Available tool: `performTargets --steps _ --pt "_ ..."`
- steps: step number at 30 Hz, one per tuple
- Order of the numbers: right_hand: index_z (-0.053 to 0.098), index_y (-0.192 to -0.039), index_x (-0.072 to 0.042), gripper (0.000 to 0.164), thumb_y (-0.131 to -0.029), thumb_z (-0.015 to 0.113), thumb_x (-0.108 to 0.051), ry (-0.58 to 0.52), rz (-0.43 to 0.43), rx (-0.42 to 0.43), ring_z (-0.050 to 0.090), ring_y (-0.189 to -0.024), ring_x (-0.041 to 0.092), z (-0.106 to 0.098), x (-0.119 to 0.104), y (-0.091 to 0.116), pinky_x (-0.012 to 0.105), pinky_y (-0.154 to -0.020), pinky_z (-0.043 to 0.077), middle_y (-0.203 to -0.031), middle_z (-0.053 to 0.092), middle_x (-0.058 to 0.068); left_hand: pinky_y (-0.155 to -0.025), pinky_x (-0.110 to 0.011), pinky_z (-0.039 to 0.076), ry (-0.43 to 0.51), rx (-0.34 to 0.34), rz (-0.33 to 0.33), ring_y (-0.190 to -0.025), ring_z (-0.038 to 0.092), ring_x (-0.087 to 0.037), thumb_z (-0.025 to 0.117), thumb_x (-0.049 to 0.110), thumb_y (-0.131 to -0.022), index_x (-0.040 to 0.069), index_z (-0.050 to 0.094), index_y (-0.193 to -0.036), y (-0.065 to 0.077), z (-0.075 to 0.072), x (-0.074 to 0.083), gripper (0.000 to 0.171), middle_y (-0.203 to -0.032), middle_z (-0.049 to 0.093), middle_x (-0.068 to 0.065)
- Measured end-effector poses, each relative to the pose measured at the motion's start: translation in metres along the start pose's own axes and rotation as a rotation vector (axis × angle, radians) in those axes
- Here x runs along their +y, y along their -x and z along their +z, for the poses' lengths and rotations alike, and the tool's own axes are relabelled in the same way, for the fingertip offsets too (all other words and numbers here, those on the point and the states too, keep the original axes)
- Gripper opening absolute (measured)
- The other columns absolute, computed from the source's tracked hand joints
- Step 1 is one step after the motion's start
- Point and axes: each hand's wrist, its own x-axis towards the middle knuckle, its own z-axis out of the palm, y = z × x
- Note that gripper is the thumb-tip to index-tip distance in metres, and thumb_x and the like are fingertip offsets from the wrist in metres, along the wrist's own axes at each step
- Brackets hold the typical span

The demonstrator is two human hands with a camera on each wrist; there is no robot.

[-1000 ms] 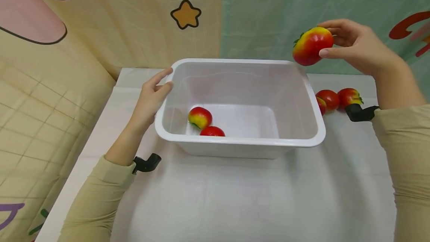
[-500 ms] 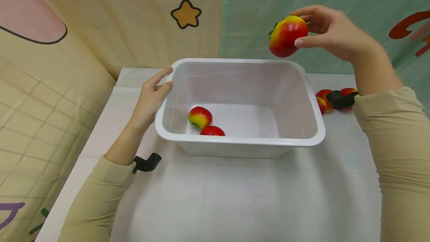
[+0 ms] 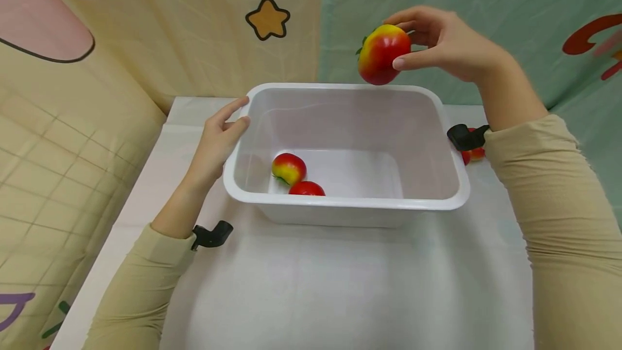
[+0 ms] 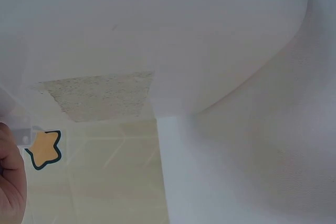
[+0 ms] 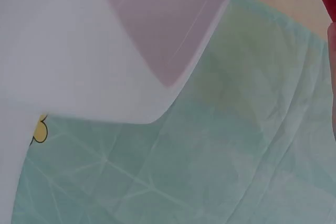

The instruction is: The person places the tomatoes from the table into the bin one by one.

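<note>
My right hand grasps a red-and-yellow fruit between thumb and fingers, raised near the far rim of the white tub. The head view shows its leaves; the right wrist view gives only a red sliver. My left thumb and forefinger rest on the tub's left rim, the rest of my left hand partly hidden; whether those fingers curl under, I cannot tell. The left wrist view alone shows the tub's outer wall there. Two fruits sit inside, touching; at least two more lie outside, right, partly covered by my wrist camera. Beneath is a white table, behind it a yellow-and-green cloth with an orange star.
</note>
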Motion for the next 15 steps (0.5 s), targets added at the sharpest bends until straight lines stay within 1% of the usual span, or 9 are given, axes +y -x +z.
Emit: performTargets --steps 4,9,15 --pt "0.056 -0.125 -0.008 0.05 -0.079 0.065 0.01 0.025 -0.019 -0.036 0.052 -0.104 0.028 0.007 0.0 -0.005 0.022 -0.076 0.053 -0.12 0.053 0.013 -0.065 -0.028 0.056 -0.003 -0.002 0.003 -0.083 0.066 -0.019 0.05 0.022 -0.096 0.015 0.041 -0.142 0.0 0.0 0.0 0.048 -0.114 0.058 -0.03" --pt "0.054 -0.126 -0.01 0.051 -0.079 0.068 0.005 0.07 -0.018 -0.09 0.051 -0.107 0.028 0.019 0.003 -0.011 0.023 -0.077 0.053 -0.121 0.052 0.011 -0.065 -0.029 0.056 -0.01 -0.005 -0.001 -0.084 0.066 -0.02 0.049 0.023 -0.096 0.015 0.04 -0.142 0.001 0.001 0.0 0.048 -0.114 0.058 -0.029" --pt "0.054 -0.125 -0.01 0.05 -0.079 0.07 0.002 0.01 0.003 -0.121 0.053 -0.107 0.029 0.038 0.014 -0.018 0.025 -0.079 0.053 -0.121 0.053 0.011 -0.065 -0.03 0.056 -0.014 0.0 -0.004 -0.086 0.066 -0.023 0.05 0.023 -0.096 0.017 0.042 -0.141 0.0 0.001 -0.002 0.047 -0.113 0.059 -0.028"
